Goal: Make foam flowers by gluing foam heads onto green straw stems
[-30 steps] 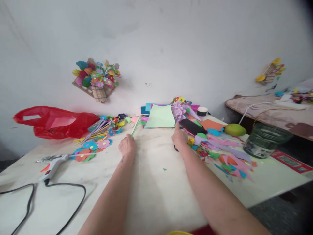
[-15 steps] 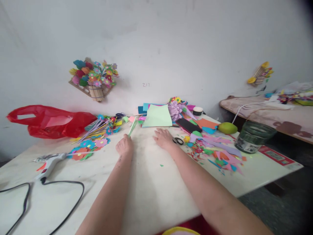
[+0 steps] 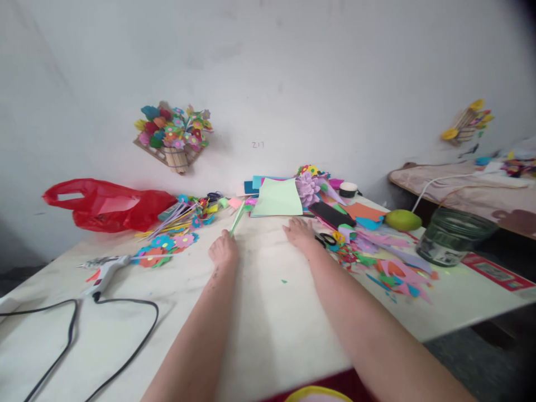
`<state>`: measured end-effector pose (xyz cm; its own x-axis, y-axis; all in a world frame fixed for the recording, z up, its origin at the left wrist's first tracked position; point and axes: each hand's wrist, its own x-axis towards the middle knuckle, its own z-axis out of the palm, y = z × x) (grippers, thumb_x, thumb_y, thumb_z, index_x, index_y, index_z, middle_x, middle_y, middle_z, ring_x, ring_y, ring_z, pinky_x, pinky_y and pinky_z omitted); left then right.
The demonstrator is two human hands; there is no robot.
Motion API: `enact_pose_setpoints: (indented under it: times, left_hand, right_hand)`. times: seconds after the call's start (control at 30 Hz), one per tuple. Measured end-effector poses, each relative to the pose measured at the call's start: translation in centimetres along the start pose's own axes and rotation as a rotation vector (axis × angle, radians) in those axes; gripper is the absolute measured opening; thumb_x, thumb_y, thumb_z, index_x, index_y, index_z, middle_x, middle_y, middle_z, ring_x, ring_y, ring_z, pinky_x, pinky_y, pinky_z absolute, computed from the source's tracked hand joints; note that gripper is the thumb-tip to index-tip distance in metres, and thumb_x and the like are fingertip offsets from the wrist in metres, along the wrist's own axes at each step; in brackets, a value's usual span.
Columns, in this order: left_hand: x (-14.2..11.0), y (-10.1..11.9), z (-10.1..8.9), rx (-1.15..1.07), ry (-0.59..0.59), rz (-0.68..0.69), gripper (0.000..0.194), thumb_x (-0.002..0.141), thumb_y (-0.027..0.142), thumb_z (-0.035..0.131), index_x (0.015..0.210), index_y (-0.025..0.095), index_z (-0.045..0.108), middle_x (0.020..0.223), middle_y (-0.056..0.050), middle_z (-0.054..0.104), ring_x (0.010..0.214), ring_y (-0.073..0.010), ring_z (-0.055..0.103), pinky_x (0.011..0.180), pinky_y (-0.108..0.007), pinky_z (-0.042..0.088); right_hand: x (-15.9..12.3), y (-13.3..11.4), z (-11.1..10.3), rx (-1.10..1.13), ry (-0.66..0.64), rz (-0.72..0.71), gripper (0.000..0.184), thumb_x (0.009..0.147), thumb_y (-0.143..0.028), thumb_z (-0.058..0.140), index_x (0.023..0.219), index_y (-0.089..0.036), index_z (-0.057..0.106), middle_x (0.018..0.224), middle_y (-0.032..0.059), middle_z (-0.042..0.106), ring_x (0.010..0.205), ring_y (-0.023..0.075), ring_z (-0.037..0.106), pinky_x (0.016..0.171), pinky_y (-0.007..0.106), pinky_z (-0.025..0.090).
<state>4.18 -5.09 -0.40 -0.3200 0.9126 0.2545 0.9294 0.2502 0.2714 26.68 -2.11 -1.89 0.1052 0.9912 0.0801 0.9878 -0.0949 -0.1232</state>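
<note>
The pale counter (image 3: 268, 312) extends to the wall. Near left: a glue gun (image 3: 108, 276) with black cord. Far left: a red plastic bag (image 3: 113, 205). Far center: a pale green sheet (image 3: 277, 197). Right: black-handled scissors (image 3: 326, 239), foam scraps (image 3: 400, 273) and a glass jar (image 3: 454, 237).

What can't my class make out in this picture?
All in the head view:
- Green strips: lower ends, hidden by the left hand.
- Jar: label, too blurred to read.
- Glue gun: the far end of its cord, cut off by the frame.
- Yellow-rimmed thing: mostly cut off by the bottom edge.
</note>
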Motion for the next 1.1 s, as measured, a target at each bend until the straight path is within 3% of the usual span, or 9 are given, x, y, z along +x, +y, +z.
enact_pose_setpoints:
  times: [0.07, 0.13, 0.27, 0.43, 0.57, 0.77, 1.0, 1.1]
  left_hand:
    - [-0.1, 0.0, -0.1, -0.014, 0.011, -0.016, 0.025, 0.082, 0.032, 0.038, 0.100, 0.020, 0.051, 0.089, -0.010, 0.065, 0.086, -0.0264, 0.060, 0.067, -0.035, 0.041]
    - [-0.2, 0.0, -0.1, -0.028, 0.017, -0.039, 0.025, 0.081, 0.030, 0.039, 0.101, 0.020, 0.051, 0.091, -0.010, 0.064, 0.088, -0.0260, 0.059, 0.069, -0.035, 0.041]
    - [-0.2, -0.1, -0.1, -0.050, 0.048, -0.084, 0.027, 0.081, 0.028, 0.040, 0.103, 0.019, 0.051, 0.097, -0.011, 0.061, 0.094, -0.0257, 0.055, 0.072, -0.036, 0.041]
    - [0.1, -0.7, 0.2, -0.036, 0.140, -0.021, 0.030, 0.076, 0.033, 0.047, 0.100, 0.018, 0.056, 0.101, -0.012, 0.058, 0.105, -0.0283, 0.045, 0.075, -0.036, 0.040]
    - [0.8, -1.7, 0.1, -0.034, 0.225, -0.009, 0.033, 0.076, 0.038, 0.046, 0.101, 0.019, 0.058, 0.102, -0.010, 0.060, 0.106, -0.0276, 0.043, 0.086, -0.040, 0.033]
    - [2.6, -4.5, -0.5, 0.022, 0.125, -0.133, 0.029, 0.077, 0.027, 0.044, 0.101, 0.019, 0.058, 0.104, -0.011, 0.059, 0.104, -0.0271, 0.047, 0.083, -0.039, 0.034]
    - [3.2, -8.8, -1.2, 0.190, 0.111, -0.024, 0.032, 0.079, 0.014, 0.036, 0.104, 0.017, 0.055, 0.103, -0.013, 0.055, 0.097, -0.0250, 0.052, 0.077, -0.034, 0.038]
    - [3.0, -9.8, -1.7, 0.208, 0.069, -0.052, 0.038, 0.078, 0.009, 0.032, 0.108, 0.018, 0.053, 0.103, -0.012, 0.055, 0.089, -0.0241, 0.056, 0.072, -0.034, 0.040]
  right_hand:
    - [-0.3, -0.6, -0.1, -0.022, 0.050, -0.021, 0.058, 0.089, -0.042, 0.017, 0.135, -0.010, 0.031, 0.143, 0.0103, 0.024, 0.132, 0.0229, 0.012, 0.103, 0.048, -0.001]
    - [-1.0, -2.0, -0.2, -0.032, 0.097, -0.136, 0.059, 0.088, -0.045, 0.016, 0.135, -0.010, 0.031, 0.144, 0.0094, 0.021, 0.133, 0.0221, 0.007, 0.104, 0.046, -0.005]
    - [-3.2, -6.2, 0.0, 0.021, -0.034, -0.345, 0.063, 0.087, -0.050, 0.019, 0.137, -0.013, 0.026, 0.145, 0.0082, 0.015, 0.133, 0.0209, 0.006, 0.105, 0.043, -0.004]
    - [-5.9, -10.1, 0.9, 0.087, -0.109, -0.554, 0.061, 0.087, -0.049, 0.019, 0.137, -0.015, 0.027, 0.145, 0.0086, 0.016, 0.133, 0.0212, 0.010, 0.105, 0.044, -0.001]
    - [-5.4, -9.8, 1.3, 0.087, -0.071, -0.540, 0.059, 0.087, -0.048, 0.016, 0.137, -0.018, 0.027, 0.145, 0.0052, 0.018, 0.133, 0.0215, 0.011, 0.105, 0.046, -0.002]
    - [-4.1, -8.6, 1.4, 0.055, -0.067, -0.473, 0.057, 0.087, -0.047, 0.018, 0.137, -0.020, 0.028, 0.145, 0.0024, 0.018, 0.133, 0.0199, 0.011, 0.105, 0.046, 0.001]
    - [-4.0, -8.9, 1.8, 0.063, -0.020, -0.485, 0.054, 0.087, -0.044, 0.023, 0.133, -0.018, 0.034, 0.143, 0.0058, 0.026, 0.131, 0.0222, 0.016, 0.104, 0.047, 0.005]
    - [-3.7, -9.2, 1.9, 0.059, 0.026, -0.503, 0.051, 0.087, -0.041, 0.025, 0.130, -0.017, 0.039, 0.140, 0.0080, 0.031, 0.130, 0.0230, 0.020, 0.104, 0.046, 0.006]
